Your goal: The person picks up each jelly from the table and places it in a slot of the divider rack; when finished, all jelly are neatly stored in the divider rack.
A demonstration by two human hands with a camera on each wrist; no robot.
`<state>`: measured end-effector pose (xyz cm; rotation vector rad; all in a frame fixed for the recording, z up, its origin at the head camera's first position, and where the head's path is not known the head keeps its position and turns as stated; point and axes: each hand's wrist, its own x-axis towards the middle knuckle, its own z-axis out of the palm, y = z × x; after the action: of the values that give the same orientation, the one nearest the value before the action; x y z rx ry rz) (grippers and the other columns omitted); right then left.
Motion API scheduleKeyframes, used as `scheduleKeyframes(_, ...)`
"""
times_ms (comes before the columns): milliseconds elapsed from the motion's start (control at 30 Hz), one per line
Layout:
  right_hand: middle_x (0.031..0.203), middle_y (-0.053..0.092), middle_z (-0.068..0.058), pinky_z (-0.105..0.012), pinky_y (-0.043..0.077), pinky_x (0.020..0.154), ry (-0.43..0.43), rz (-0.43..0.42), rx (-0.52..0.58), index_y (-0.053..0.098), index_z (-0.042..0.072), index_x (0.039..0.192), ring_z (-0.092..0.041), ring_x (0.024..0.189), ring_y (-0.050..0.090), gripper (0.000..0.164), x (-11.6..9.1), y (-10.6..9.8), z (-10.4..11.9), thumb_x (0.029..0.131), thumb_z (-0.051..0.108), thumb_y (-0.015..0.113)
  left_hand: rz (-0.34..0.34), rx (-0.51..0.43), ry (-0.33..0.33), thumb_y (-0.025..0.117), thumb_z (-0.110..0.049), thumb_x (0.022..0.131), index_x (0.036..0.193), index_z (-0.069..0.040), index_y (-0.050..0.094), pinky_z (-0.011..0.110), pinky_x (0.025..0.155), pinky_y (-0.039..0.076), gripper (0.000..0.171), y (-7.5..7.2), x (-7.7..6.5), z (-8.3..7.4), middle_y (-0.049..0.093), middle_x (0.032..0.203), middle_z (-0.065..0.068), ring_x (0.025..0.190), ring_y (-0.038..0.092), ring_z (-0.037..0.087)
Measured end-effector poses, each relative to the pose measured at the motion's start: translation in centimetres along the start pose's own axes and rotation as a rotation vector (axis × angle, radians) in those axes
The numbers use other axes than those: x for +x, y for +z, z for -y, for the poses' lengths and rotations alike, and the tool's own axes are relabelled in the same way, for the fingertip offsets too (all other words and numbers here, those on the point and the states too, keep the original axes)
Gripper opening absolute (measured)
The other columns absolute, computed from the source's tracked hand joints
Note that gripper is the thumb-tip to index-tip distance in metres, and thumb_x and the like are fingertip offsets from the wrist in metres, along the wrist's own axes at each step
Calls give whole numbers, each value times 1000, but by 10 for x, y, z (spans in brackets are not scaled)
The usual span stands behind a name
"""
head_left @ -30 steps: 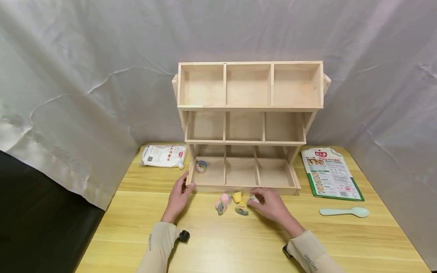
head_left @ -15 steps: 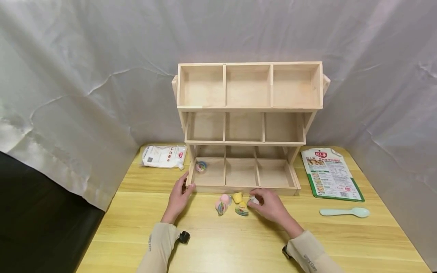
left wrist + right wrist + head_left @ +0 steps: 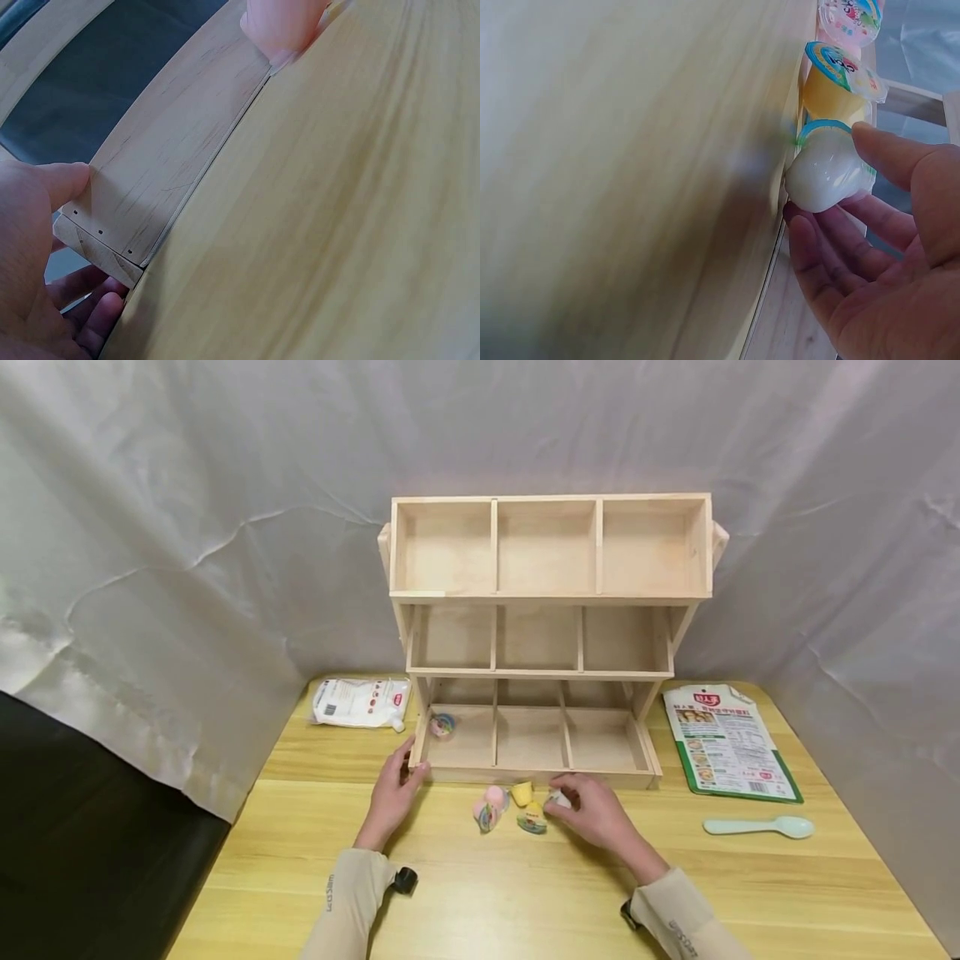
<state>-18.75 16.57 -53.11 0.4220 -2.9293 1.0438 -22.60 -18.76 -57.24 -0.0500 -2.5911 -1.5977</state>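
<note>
My left hand (image 3: 393, 789) grips the front left corner of a wooden three-tier rack (image 3: 532, 774). In the left wrist view its thumb lies on the front board and the other fingers bend round the end. The right hand (image 3: 596, 814) pinches a white jelly cup (image 3: 825, 176) between thumb and fingers, low by the rack's front board. Just left of it are yellow jelly cups (image 3: 521, 793), one showing a printed lid in the right wrist view. Pink jelly cups (image 3: 494, 796) sit beside these. Another lidded jelly cup (image 3: 442, 726) lies in the bottom left compartment.
A white spouted pouch (image 3: 362, 702) lies left of the rack. On the right are a flat white and green food packet (image 3: 731, 743) and a pale green spoon (image 3: 757, 826). Grey cloth (image 3: 540, 427) hangs behind the wooden table (image 3: 480, 902).
</note>
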Motion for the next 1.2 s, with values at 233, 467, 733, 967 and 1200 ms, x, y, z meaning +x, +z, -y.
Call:
scheduleKeyframes(233,99,71,2,-31,53,76,24,5,-2,74,7,122,-9,84,61,38,-3,-2,-3,90,27,82,6,-2,1,62,-38,105,162,-19,35,46,103,45,66,2,0,0,54,141,19,121,54,30)
scheduleKeyframes(467,105,73,-3,-29,55,73,27,-9,32,73,6,124,-12,87,65,41,-5,-12,2,90,25,83,4,9,0,60,-37,106,163,-18,35,44,101,45,65,3,1,-1,54,141,18,119,54,29)
scheduleKeyframes(733,104,71,0,-25,54,73,-33,-53,49,73,6,125,-10,84,62,42,-5,-21,12,90,28,82,1,0,-5,61,-36,105,163,-19,35,46,104,45,66,1,1,1,52,146,19,123,53,31)
scheduleKeyframes(967,102,72,0,-25,55,73,-56,-85,65,73,6,124,-11,86,63,42,-3,-19,15,89,27,84,11,-11,-2,62,-37,105,163,-18,35,45,103,45,67,1,1,1,52,143,19,121,54,30)
scheduleKeyframes(1200,105,72,-1,-28,57,76,-66,-112,125,73,8,123,-13,87,67,42,3,-17,21,87,27,85,-1,5,-5,62,-36,105,163,-18,35,43,101,46,66,1,1,1,54,141,18,118,55,28)
